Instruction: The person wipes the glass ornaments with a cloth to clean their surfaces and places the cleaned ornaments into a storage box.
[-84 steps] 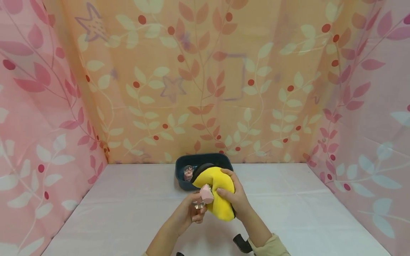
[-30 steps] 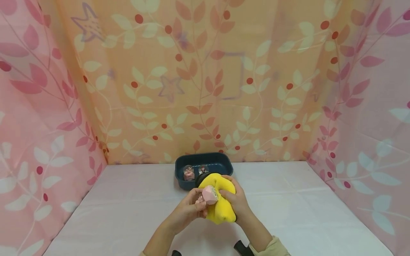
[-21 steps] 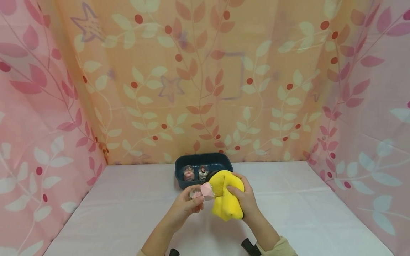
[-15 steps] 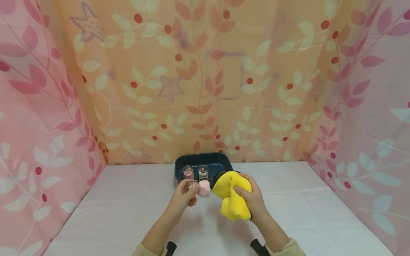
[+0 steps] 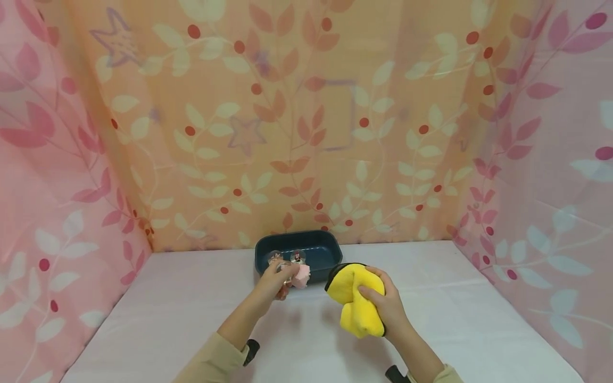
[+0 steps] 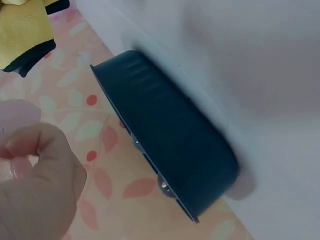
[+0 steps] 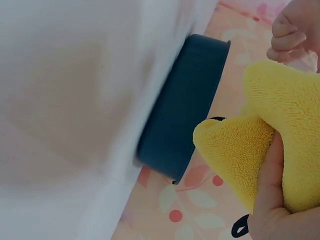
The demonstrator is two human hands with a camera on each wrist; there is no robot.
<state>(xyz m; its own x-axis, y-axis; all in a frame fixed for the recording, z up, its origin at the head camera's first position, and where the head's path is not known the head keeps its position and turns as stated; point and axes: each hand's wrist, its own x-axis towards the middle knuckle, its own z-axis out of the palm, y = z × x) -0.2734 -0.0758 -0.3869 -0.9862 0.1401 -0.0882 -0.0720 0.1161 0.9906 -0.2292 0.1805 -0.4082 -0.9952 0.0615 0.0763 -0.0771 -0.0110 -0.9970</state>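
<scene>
My left hand [image 5: 269, 284] pinches a small snow globe by its clear dome, tipped sideways so that its pink faceted base [image 5: 301, 276] points right. It hangs in front of a dark blue bin [image 5: 328, 267], near the rim. In the left wrist view the fingers [image 6: 47, 145] curl round the dome. My right hand [image 5: 394, 306] grips a bunched yellow cloth [image 5: 354, 298] with black edging, held to the right of the bin. In the right wrist view the thumb [image 7: 272, 175] presses into the folds of the cloth.
Two more snow globes stand in the left part of the bin, one with a dark figure [image 5: 297, 257] and a pinkish one [image 5: 275, 257] partly hidden by my left hand. A white-covered table [image 5: 191, 308] meets a flowered curtain [image 5: 306, 159] behind the bin.
The cloth and the snow globe's base were together earlier; now they are apart. My left hand has moved forward and left to the bin with the globe, my right hand rightward with the cloth.
</scene>
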